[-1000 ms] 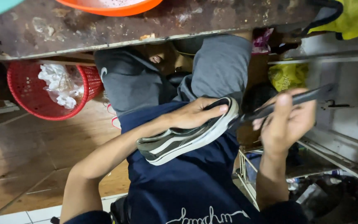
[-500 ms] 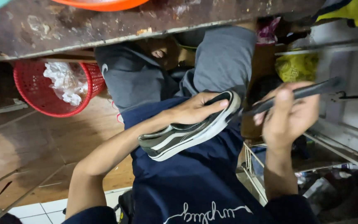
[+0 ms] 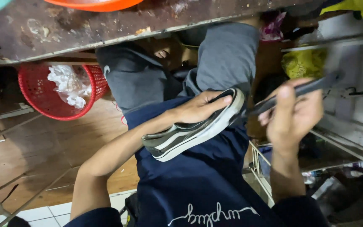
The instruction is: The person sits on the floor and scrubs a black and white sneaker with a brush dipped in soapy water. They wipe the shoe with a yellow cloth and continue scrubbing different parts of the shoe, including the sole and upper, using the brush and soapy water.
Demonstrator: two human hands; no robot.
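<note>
My left hand (image 3: 198,110) grips the shoe (image 3: 190,132), fingers curled over its upper near one end, holding it on its side against my lap. Its long axis runs from lower left up toward the right, white sole edge facing out. My right hand (image 3: 293,111) is closed around a slim dark tool (image 3: 303,90), thumb on top, and the tool points left and down toward the shoe's raised end, its tip just beside the sole there. That forearm stands nearly upright; the left one reaches across my body. A red basket (image 3: 43,94) sits well off to the left.
</note>
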